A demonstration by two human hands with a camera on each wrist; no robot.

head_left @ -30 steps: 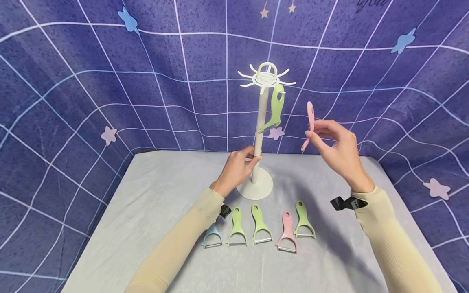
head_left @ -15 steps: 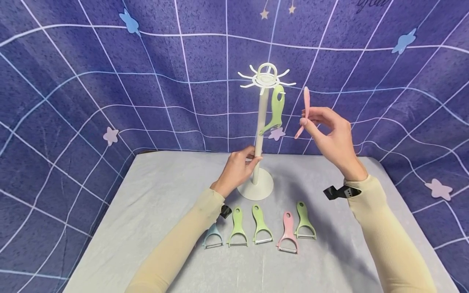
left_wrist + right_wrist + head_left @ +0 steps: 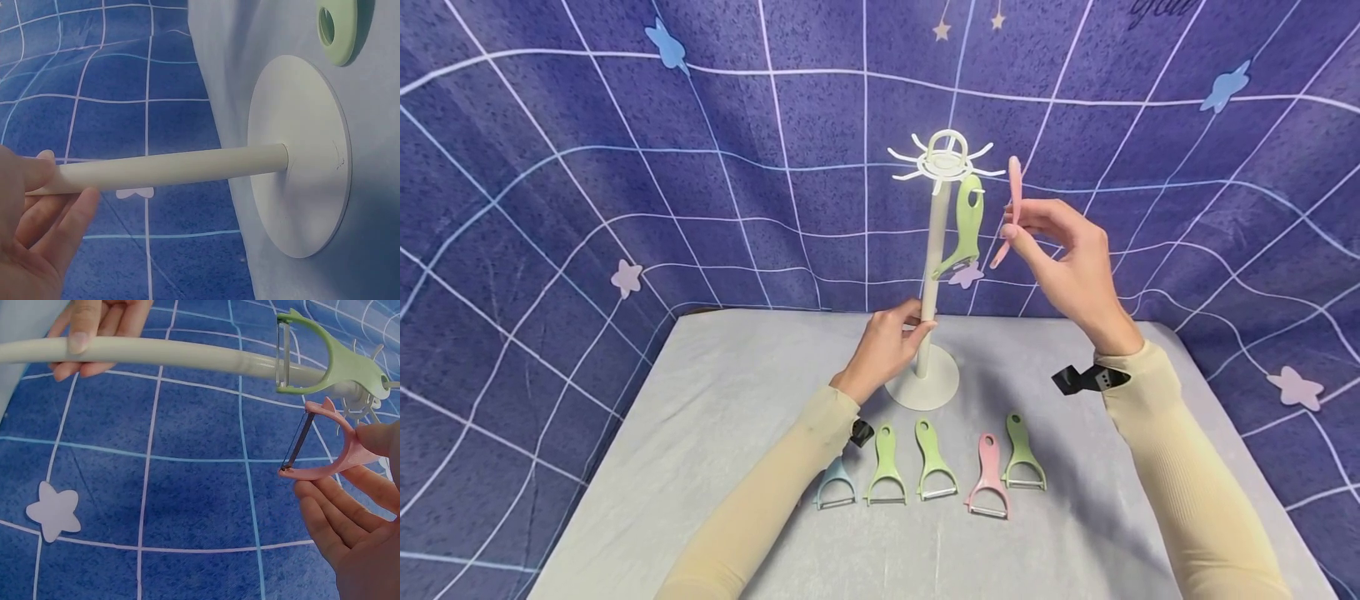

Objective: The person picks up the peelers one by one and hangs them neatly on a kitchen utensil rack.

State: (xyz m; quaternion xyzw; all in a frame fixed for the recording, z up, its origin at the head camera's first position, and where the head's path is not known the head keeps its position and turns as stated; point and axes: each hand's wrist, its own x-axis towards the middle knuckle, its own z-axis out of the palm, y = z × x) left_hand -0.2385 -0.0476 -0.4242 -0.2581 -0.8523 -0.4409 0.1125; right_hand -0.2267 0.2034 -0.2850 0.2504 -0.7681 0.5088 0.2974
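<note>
My left hand (image 3: 891, 337) grips the pole of a white hook stand (image 3: 936, 242) low down, between thumb and fingers. From one hook of its top ring hangs a green peeler (image 3: 969, 218), blade end down. My right hand (image 3: 1075, 258) pinches a pink peeler (image 3: 1015, 187) by its handle, hole end up, just right of the hooks and apart from them. In the right wrist view the pink peeler's blade (image 3: 300, 440) shows below the hanging green one. The stand's round base (image 3: 300, 156) sits flat on the table in the left wrist view.
In front of the base lie a light-blue peeler (image 3: 837, 483) partly behind the left sleeve, green peelers (image 3: 887, 462), (image 3: 931, 458), (image 3: 1021, 450) and another pink peeler (image 3: 989, 475). A purple gridded cloth (image 3: 775, 225) backs the grey table (image 3: 737, 375).
My right hand has moved up and to the left with the pink peeler, closer to the hooks. The left hand has stayed on the pole.
</note>
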